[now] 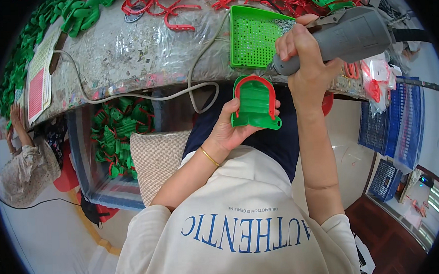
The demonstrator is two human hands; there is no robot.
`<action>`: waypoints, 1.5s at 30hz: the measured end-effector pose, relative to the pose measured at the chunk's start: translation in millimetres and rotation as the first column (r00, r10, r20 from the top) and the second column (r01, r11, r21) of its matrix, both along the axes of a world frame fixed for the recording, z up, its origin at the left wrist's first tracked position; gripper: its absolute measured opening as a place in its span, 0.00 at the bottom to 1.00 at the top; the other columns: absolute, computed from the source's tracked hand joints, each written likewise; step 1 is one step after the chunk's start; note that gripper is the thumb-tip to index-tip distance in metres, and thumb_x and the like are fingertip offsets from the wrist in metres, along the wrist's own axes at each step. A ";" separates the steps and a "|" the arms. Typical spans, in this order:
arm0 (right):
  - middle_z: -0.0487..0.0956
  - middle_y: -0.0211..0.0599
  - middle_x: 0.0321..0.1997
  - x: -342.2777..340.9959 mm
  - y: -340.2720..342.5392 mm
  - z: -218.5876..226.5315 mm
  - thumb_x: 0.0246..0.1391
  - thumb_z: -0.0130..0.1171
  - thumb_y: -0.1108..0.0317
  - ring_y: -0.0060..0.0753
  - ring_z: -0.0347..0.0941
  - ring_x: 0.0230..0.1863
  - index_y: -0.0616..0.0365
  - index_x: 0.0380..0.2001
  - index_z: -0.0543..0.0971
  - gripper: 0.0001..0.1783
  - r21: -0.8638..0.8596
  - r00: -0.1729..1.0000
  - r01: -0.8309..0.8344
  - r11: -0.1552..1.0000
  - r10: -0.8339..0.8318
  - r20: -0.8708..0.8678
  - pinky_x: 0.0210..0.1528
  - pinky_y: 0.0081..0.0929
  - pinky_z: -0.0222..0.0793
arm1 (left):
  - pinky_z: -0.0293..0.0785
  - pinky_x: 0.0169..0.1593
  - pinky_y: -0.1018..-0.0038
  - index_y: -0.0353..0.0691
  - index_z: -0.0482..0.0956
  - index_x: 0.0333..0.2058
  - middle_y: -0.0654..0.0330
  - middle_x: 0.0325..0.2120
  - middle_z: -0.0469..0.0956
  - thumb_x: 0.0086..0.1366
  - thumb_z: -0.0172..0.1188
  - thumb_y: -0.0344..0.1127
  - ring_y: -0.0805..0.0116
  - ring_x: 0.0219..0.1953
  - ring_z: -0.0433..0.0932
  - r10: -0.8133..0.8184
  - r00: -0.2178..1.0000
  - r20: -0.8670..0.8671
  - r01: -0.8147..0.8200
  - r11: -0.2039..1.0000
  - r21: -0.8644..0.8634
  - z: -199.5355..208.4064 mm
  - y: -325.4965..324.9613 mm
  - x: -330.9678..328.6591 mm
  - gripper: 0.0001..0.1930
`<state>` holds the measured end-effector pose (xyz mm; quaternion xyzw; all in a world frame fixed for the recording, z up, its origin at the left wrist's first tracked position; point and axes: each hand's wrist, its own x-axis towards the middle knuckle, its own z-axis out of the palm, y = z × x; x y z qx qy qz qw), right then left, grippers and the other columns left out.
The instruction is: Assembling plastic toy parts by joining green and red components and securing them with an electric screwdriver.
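My left hand (227, 123) holds a green plastic part (255, 106) over my lap, with the fingers behind it and the thumb at its left edge. A red arch-shaped strip (253, 79) lies along the part's rim, and a small looped tab sticks out at its lower right corner. My right hand (304, 60) is wrapped round a grey power screwdriver (354, 33). The tool points left, its nose just above and to the right of the green part, apart from it. Beyond the nose stands a green perforated tray (255, 59) holding small metal screws (285, 25).
A grey cable (144, 97) snakes across the plastic-covered table (123, 58). Red arches (180, 18) and green parts (79, 16) are heaped at its back. Below left, a crate (78, 158) holds assembled parts beside a woven cushion (157, 159). Another person (29, 165) sits far left.
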<state>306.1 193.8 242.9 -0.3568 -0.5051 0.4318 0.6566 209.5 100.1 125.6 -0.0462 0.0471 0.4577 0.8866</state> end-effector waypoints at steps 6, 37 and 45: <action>0.66 0.31 0.18 -2.2 -3.9 -0.9 0.51 0.53 0.79 0.22 0.62 0.17 0.69 0.37 0.70 0.08 0.010 1.000 -0.005 1.000 0.005 0.021 0.23 0.23 0.61 | 0.66 0.58 0.56 0.34 0.58 0.59 0.39 0.53 0.65 0.54 0.62 0.52 0.48 0.54 0.70 0.001 1.000 -0.027 -0.001 1.000 0.024 1.0 -1.1 0.4 0.40; 0.67 0.31 0.20 -15.0 31.3 -13.2 0.51 0.50 0.81 0.22 0.62 0.19 0.68 0.36 0.69 0.07 0.030 0.994 -0.044 0.999 0.041 0.105 0.25 0.24 0.63 | 0.66 0.59 0.56 0.33 0.58 0.59 0.40 0.53 0.67 0.57 0.59 0.53 0.50 0.55 0.69 0.042 0.995 -0.090 -0.039 0.999 0.035 17.2 -1.2 -15.4 0.38; 0.68 0.30 0.18 -30.6 39.4 -46.9 0.52 0.53 0.80 0.21 0.65 0.17 0.65 0.35 0.70 0.07 -0.022 0.997 0.003 1.000 -0.002 0.081 0.22 0.22 0.63 | 0.65 0.59 0.57 0.33 0.57 0.59 0.39 0.53 0.67 0.58 0.58 0.52 0.51 0.55 0.69 0.008 0.998 -0.070 -0.006 1.000 0.029 13.7 3.2 -16.4 0.39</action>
